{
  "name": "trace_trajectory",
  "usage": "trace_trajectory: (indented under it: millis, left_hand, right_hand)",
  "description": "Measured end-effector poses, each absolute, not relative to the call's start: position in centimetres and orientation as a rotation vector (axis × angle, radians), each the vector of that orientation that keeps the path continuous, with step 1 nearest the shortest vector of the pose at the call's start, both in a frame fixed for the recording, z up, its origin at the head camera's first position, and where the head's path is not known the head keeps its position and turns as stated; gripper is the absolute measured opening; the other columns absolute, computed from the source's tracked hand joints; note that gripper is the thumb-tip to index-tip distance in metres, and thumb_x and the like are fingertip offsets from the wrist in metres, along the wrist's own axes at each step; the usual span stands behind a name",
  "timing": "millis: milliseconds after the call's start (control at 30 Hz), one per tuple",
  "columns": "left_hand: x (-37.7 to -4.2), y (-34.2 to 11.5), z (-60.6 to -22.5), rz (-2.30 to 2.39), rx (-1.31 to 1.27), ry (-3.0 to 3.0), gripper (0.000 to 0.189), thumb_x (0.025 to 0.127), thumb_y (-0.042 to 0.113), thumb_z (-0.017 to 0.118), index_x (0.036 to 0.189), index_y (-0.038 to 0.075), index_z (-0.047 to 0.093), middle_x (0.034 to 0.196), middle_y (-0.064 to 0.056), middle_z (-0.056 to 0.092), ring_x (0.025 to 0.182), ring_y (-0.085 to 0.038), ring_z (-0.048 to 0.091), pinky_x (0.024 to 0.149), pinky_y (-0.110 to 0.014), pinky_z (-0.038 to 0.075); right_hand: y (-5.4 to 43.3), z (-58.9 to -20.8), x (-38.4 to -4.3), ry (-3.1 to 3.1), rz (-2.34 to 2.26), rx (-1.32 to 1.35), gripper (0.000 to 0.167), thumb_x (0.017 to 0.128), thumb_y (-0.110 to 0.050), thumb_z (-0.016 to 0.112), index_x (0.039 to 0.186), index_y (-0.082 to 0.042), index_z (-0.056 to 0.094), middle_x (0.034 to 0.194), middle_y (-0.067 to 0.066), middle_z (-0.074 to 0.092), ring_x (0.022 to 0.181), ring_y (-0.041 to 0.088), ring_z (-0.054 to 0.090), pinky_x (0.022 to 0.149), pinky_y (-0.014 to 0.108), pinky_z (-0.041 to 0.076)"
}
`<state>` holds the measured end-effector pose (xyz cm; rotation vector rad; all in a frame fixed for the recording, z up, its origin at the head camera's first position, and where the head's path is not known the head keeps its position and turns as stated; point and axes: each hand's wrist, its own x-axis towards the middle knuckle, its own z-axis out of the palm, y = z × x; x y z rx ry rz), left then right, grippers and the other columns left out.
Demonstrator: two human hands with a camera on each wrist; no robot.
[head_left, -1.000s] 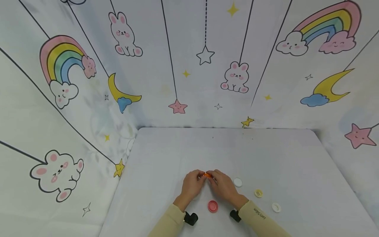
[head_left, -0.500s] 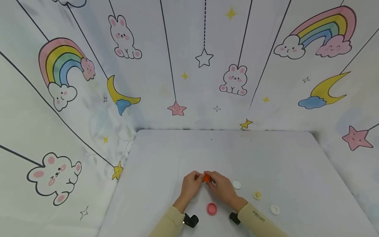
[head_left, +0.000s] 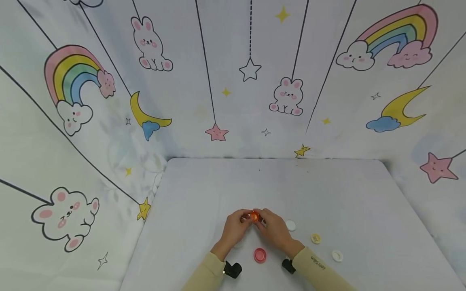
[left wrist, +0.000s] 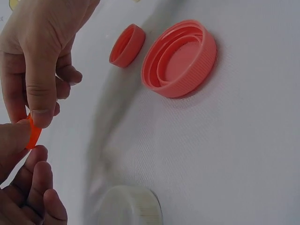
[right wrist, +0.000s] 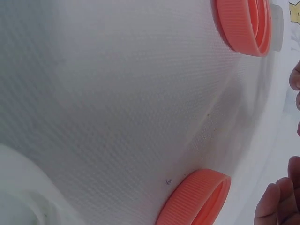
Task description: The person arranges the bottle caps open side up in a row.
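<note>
Between the fingertips of both hands is a small orange bottle cap [head_left: 254,216], held above the table with its round face towards the head camera. My left hand [head_left: 234,226] pinches it from the left, and my right hand [head_left: 273,227] grips it from the other side. In the left wrist view the right hand [left wrist: 44,51] comes from above with its thumb on the orange cap [left wrist: 34,132]. The left hand [left wrist: 23,183] is below, its thumb against the cap and its other fingers curled. Parts of the cap are hidden by the fingers.
A large red cap [head_left: 260,255] lies between the forearms, a smaller red cap [left wrist: 127,45] beside it. One whitish cap [left wrist: 131,206] lies under the left hand. To the right are a white cap [head_left: 290,225], a yellow cap [head_left: 315,238] and a white ring-like cap [head_left: 337,256].
The orange cap has been turned between the fingers, from a thin edge to its round face showing. Both hands stay in nearly the same place; the other caps have not moved.
</note>
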<state>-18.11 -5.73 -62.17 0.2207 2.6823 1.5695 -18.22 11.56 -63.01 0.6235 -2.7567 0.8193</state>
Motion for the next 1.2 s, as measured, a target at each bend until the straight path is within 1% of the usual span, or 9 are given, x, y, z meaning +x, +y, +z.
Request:
trace_trajectory:
  millis: [100, 233, 400, 533, 700, 1000, 1200]
  left_hand:
    - [-18.0, -5.8, -62.3, 1.519, 0.262, 2.721, 0.025, 0.088, 0.017, 0.072, 0.113, 0.013, 0.07, 0.091, 0.003, 0.066, 0.071, -0.003, 0.052, 0.061, -0.021, 0.045]
    - [-17.9, -5.7, -62.7, 1.46, 0.295, 2.81, 0.024, 0.086, 0.018, 0.075, 0.109, 0.012, 0.071, 0.089, 0.003, 0.065, 0.067, -0.001, 0.05, 0.058, -0.019, 0.043]
    - [-17.9, -5.7, -63.0, 1.436, 0.31, 2.881, 0.024, 0.083, 0.016, 0.078, 0.106, 0.011, 0.072, 0.086, 0.002, 0.064, 0.066, -0.002, 0.049, 0.057, -0.019, 0.041]
    - [-18.0, -5.7, -62.6, 1.402, 0.312, 2.9, 0.025, 0.084, 0.014, 0.077, 0.108, 0.011, 0.071, 0.088, 0.0, 0.064, 0.067, -0.003, 0.049, 0.058, -0.019, 0.041]
    - [-18.1, -5.8, -62.5, 1.342, 0.309, 2.928, 0.025, 0.085, 0.018, 0.076, 0.109, 0.013, 0.07, 0.088, 0.003, 0.064, 0.067, -0.002, 0.048, 0.058, -0.019, 0.041]
    - [-18.1, -5.8, -63.1, 1.204, 0.273, 2.999, 0.022, 0.083, 0.015, 0.077, 0.104, 0.011, 0.071, 0.085, 0.001, 0.063, 0.066, -0.005, 0.049, 0.059, -0.021, 0.042]
    - [-17.9, -5.7, -63.6, 1.117, 0.268, 3.051, 0.019, 0.081, 0.013, 0.078, 0.099, 0.01, 0.072, 0.082, 0.001, 0.063, 0.069, -0.008, 0.049, 0.061, -0.023, 0.042]
  right_hand:
    - [11.6, -63.0, -18.2, -2.741, 0.826, 0.627, 0.045, 0.082, -0.016, 0.079, 0.124, -0.011, 0.065, 0.088, -0.008, 0.061, 0.074, 0.005, 0.054, 0.064, 0.019, 0.048]
    - [11.6, -63.1, -18.1, -2.735, 0.822, 0.621, 0.044, 0.081, -0.015, 0.08, 0.122, -0.011, 0.066, 0.087, -0.009, 0.062, 0.074, 0.005, 0.055, 0.065, 0.019, 0.049]
    - [11.5, -63.1, -18.1, -2.762, 0.837, 0.598, 0.042, 0.081, -0.016, 0.08, 0.121, -0.013, 0.067, 0.087, -0.01, 0.062, 0.074, 0.004, 0.054, 0.064, 0.019, 0.048]
    - [11.4, -63.0, -18.3, -2.786, 0.863, 0.587, 0.04, 0.082, -0.017, 0.079, 0.121, -0.014, 0.067, 0.088, -0.011, 0.061, 0.073, 0.003, 0.051, 0.064, 0.018, 0.047]
    - [11.3, -62.8, -18.8, -2.806, 0.838, 0.612, 0.038, 0.083, -0.019, 0.079, 0.119, -0.013, 0.068, 0.087, -0.011, 0.061, 0.072, 0.003, 0.05, 0.063, 0.019, 0.046]
    - [11.0, -62.9, -19.3, -2.814, 0.77, 0.703, 0.03, 0.082, -0.017, 0.079, 0.11, -0.012, 0.071, 0.084, -0.007, 0.065, 0.072, 0.005, 0.055, 0.07, 0.029, 0.049]
    - [10.8, -63.9, -19.5, -2.807, 0.716, 0.726, 0.028, 0.081, -0.018, 0.08, 0.108, -0.012, 0.072, 0.082, -0.007, 0.066, 0.074, 0.007, 0.057, 0.07, 0.031, 0.049]
